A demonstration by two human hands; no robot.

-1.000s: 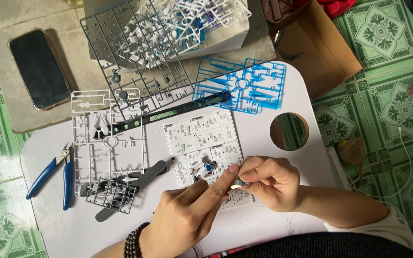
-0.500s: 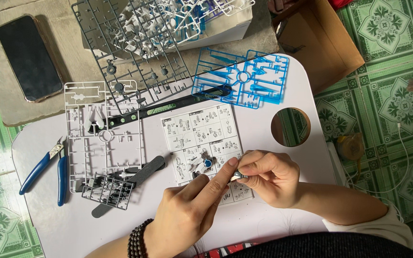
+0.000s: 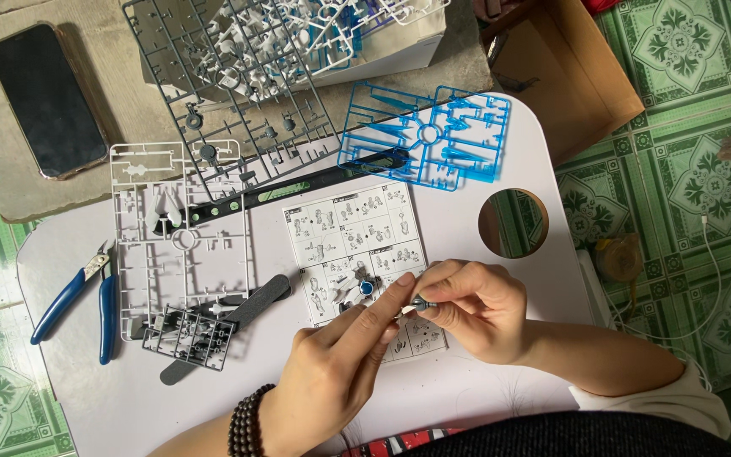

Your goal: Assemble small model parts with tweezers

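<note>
Both hands meet over the instruction sheet (image 3: 357, 254) on the white desk (image 3: 501, 161): the right hand (image 3: 475, 309) pinches a small dark part (image 3: 419, 303), and the left hand (image 3: 340, 372) closes its fingertips on it. Most runner frames, the blue one (image 3: 425, 144) included, remain full of uncut pieces.

- Looking like a home, hobby corner on the floor: green patterned floor tiles (image 3: 695, 178) showing around a low white lap table (image 3: 501, 398).
- Model-kit sprues (image 3: 425, 140), instruction sheet (image 3: 340, 228), blue nippers (image 3: 86, 296) lying across the table.
- Phone (image 3: 44, 97) and cardboard box (image 3: 568, 72) sitting past its far edge.
</note>
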